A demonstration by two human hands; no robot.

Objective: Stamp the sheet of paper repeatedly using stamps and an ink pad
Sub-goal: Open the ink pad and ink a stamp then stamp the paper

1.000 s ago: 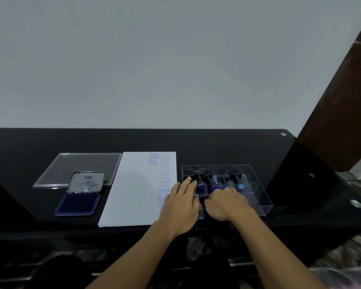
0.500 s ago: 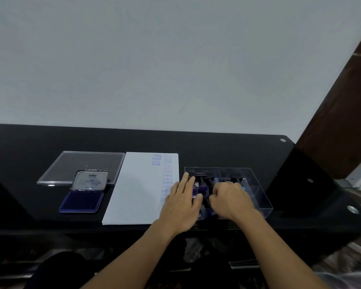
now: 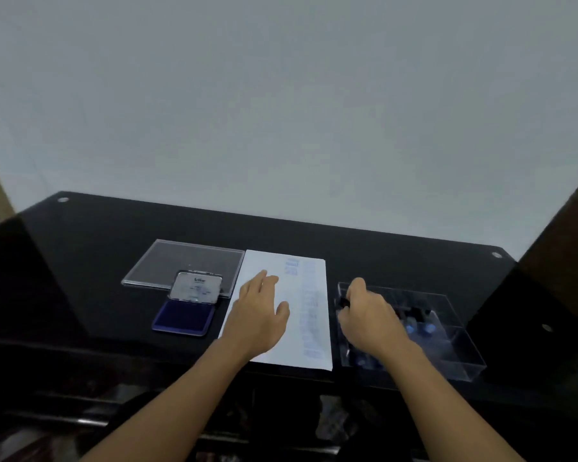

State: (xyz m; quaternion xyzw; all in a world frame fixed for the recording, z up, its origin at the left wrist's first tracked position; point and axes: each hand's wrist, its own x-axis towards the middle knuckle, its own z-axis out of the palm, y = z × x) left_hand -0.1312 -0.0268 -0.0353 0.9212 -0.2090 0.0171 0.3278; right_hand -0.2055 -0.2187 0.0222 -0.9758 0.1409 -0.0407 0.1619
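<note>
Pale wall (image 3: 281, 111) rises behind the black glass bench (image 3: 80, 278) we lean over. Our left hand (image 3: 259, 318) lies flat on the paper (image 3: 289, 351), fingers straight and slightly spread, its grip apart and holding nothing. Just right of that grip, a column of blue prints (image 3: 309, 311) runs down the paper, too blurred to read. Left of the same grip sits the pad (image 3: 182, 318), open, its blue face up and its lid (image 3: 196, 287) tilted up at the far edge. Beyond the pad, a clear cover (image 3: 180, 261) lies flat on the bench.

Our right hand (image 3: 369, 320) hangs over the left end of a clear tray (image 3: 461, 348), which stands just beside the paper. Its grip is clamped on a small dark stamp (image 3: 343, 303), pinched between thumb and curled fingers; motion blur hides the finer hold. Right of this grip, more stamps (image 3: 417, 320) with blue ends rest inside the tray.
</note>
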